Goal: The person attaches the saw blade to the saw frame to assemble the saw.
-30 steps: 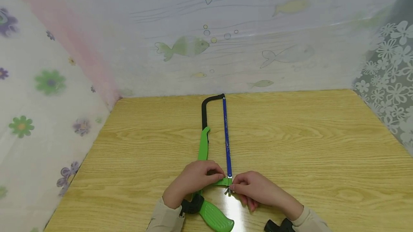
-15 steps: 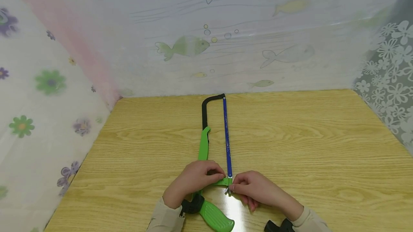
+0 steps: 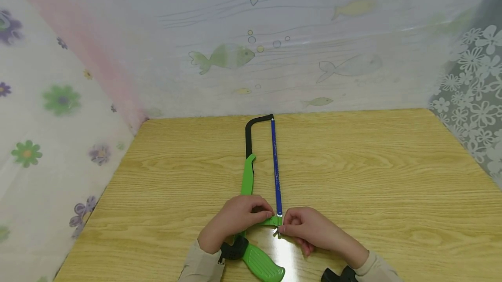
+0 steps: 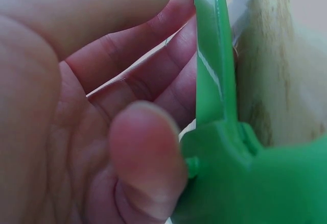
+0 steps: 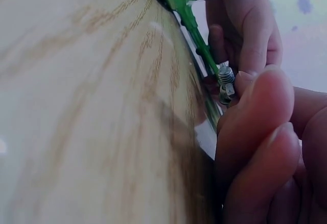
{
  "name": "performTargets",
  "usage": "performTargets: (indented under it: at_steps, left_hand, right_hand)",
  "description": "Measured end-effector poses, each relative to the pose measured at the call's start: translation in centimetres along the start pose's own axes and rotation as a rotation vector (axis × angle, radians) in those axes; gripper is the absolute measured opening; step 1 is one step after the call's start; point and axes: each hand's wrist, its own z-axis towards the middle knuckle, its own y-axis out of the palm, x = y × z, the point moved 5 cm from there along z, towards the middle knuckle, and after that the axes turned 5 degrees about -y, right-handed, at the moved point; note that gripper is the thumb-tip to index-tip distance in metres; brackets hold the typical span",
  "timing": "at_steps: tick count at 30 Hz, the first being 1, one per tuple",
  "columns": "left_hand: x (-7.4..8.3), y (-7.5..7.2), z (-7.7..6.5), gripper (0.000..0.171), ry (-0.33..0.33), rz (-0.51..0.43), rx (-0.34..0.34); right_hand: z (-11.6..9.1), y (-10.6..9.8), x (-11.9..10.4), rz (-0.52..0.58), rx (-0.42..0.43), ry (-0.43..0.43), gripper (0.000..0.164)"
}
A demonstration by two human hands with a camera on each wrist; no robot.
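Note:
A hacksaw (image 3: 247, 176) lies flat on the table, its black front bow pointing away and its green handle (image 3: 263, 264) close to me. Along its right side runs the blue blade (image 3: 276, 166), attached at both ends. My left hand (image 3: 237, 217) holds the short green crosspiece at the blade's near end; the left wrist view shows the green frame (image 4: 212, 66) beside its fingers. At that same end, my right hand (image 3: 311, 228) pinches the metal wing nut (image 3: 276, 232) between thumb and finger. Screw threads (image 5: 226, 74) show in the right wrist view. Fingertips partly cover the nut.
The wood-grain table (image 3: 372, 164) extends to both sides of the saw. A curtain with fish prints (image 3: 227, 57) hangs behind its far edge, and flowered sheets flank it. Black wrist straps (image 3: 234, 248) sit on both wrists.
My right fingers have shifted slightly at the wing nut, and its wings now sit at a different angle. The left hand and hacksaw have stayed in place.

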Motion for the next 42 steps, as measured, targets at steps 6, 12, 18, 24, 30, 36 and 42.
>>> performTargets:
  at_steps: [6, 12, 18, 24, 30, 36, 42]
  left_hand:
    - [-0.05, 0.03, 0.04, 0.014, 0.002, 0.003, 0.002]
    - [-0.04, 0.03, 0.04, 0.014, 0.008, 0.008, 0.003]
    - [-0.03, 0.04, 0.04, 0.015, 0.007, 0.013, 0.001]
    - [0.0, -0.01, 0.05, 0.015, 0.001, 0.013, 0.0]
    - [0.02, -0.01, 0.03, 0.015, -0.002, 0.015, -0.002]
    - [0.01, -0.02, 0.05, 0.015, 0.002, 0.014, 0.0]
    - [-0.07, 0.02, 0.11, 0.015, 0.006, 0.015, 0.005]
  right_hand:
    - [0.0, 0.0, 0.08, 0.003, -0.005, 0.012, 0.03]
    - [0.01, 0.02, 0.11, -0.02, -0.013, 0.009, 0.034]
    - [0.01, 0.05, 0.13, -0.016, -0.022, 0.007, 0.035]
    - [0.07, 0.07, 0.17, -0.009, -0.028, 0.001, 0.035]
    - [0.07, 0.08, 0.23, 0.001, -0.037, -0.001, 0.037]
    - [0.08, 0.09, 0.3, 0.0, -0.042, 0.001, 0.038]
    - [0.07, 0.15, 0.3, 0.014, -0.046, 0.009, 0.038]
